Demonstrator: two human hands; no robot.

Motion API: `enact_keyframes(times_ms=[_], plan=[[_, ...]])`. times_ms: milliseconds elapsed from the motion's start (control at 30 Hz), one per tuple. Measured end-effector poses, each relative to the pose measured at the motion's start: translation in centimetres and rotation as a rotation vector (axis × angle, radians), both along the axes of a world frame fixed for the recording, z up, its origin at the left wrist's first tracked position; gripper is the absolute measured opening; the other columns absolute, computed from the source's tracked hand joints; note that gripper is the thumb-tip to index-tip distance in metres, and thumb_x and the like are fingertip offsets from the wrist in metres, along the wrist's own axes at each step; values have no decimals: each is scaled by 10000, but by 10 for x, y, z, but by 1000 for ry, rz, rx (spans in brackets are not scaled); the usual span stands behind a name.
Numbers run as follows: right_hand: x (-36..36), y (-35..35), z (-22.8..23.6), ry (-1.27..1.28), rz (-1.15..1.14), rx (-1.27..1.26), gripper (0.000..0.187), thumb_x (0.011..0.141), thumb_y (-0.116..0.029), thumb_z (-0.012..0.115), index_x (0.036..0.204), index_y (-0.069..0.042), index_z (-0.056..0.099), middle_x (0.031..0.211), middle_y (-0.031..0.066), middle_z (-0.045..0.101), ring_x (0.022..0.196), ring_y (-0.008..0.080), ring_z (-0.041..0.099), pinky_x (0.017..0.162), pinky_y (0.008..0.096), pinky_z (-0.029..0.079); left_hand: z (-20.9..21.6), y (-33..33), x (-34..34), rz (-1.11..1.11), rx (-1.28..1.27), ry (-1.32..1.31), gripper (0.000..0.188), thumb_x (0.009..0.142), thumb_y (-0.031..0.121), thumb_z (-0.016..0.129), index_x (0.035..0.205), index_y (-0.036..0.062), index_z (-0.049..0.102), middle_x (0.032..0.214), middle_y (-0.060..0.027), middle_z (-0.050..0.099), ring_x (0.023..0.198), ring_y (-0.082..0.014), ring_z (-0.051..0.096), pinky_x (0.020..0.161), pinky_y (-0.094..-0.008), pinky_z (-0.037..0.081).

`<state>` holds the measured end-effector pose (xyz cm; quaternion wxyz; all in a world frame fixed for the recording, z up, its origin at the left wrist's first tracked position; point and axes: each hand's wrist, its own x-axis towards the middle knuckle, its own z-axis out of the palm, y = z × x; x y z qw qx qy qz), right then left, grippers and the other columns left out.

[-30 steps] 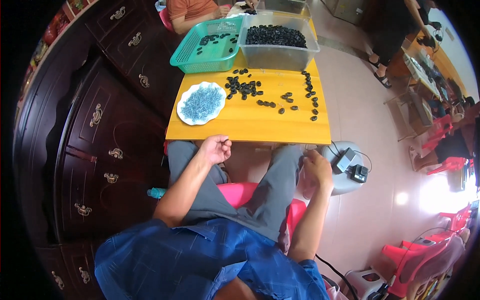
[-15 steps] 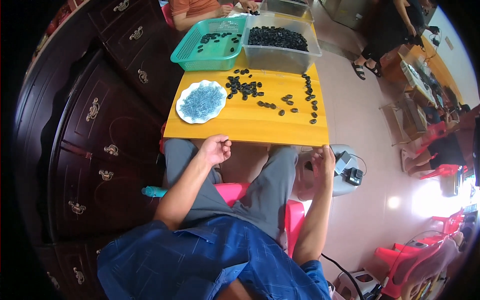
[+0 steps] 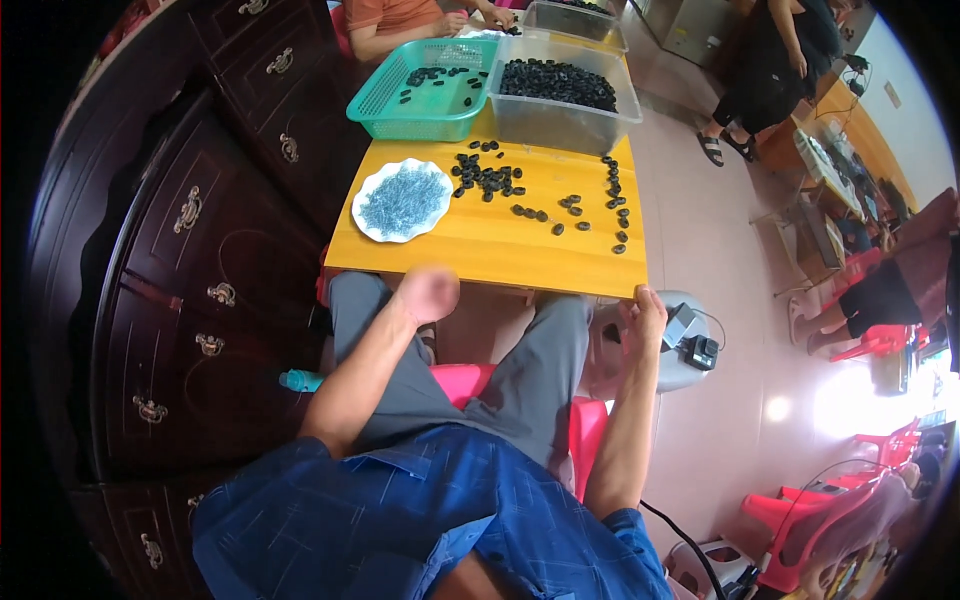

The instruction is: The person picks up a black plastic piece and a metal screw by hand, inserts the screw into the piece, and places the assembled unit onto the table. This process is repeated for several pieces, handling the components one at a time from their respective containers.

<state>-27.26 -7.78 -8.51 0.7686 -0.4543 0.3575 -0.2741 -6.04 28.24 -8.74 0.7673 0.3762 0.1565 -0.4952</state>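
Note:
My left hand is at the near edge of the yellow table, smeared by motion, so its fingers do not show clearly. My right hand is closed at the near right corner, its fingertips on the table edge. A white scalloped plate holds a heap of thin, clear bluish pieces. Small black oval pieces lie in a cluster right of the plate. More black ovals form a line along the table's right side, with several others between.
At the table's far end stand a green plastic basket and a clear bin, both with black pieces. A person sits beyond them. Dark drawers rise on the left. Right of the table stands a grey stool with a small camera.
My left hand has moved from a clear curled pose into a blur, staying by the near edge. My right hand remains at the corner. The whole view has shifted slightly.

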Motion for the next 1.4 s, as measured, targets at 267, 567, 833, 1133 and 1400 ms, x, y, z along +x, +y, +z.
enact_keyframes(times_ms=[267, 567, 833, 1133, 1400], plan=[[-8, 14, 4, -23, -27, 35, 249, 971, -224, 604, 1143, -45, 622, 882, 4, 661, 738, 100, 614, 649, 227, 500, -2, 8, 3, -20, -16, -18, 71, 884, 147, 601, 819, 119, 591, 711, -13, 626, 549, -113, 552, 617, -321, 498], [-20, -10, -10, -64, 183, 77, 333, 952, -215, 621, 1224, -25, 587, 906, 53, 664, 758, 142, 635, 638, 261, 530, 2, 11, -5, -17, 21, -59, 61, 884, 156, 613, 894, 100, 635, 726, -8, 615, 572, -103, 537, 609, -315, 494], [15, 61, 97, 248, -279, -993, 393, 908, -135, 638, 1272, -10, 560, 1231, 176, 628, 1087, 246, 626, 872, 354, 509, 56, -16, -47, -380, 162, -825, 215, 903, 182, 680, 1030, 9, 670, 819, -38, 670, 626, -90, 596, 581, -230, 496], [56, 95, 72, 339, 185, -1045, 206, 874, -165, 651, 1037, -47, 690, 859, 148, 720, 812, 293, 710, 745, 383, 544, 83, -115, -8, -273, 413, -1789, 111, 873, 107, 670, 931, 20, 635, 732, -55, 668, 636, -129, 622, 594, -303, 493], [50, 82, 85, 401, 227, -983, 245, 874, -223, 641, 1040, -52, 698, 866, 149, 724, 817, 305, 709, 768, 390, 541, 76, -173, -13, -230, 691, -2095, 199, 826, 206, 678, 983, 84, 677, 837, -129, 696, 778, -317, 681, 669, -440, 539]])
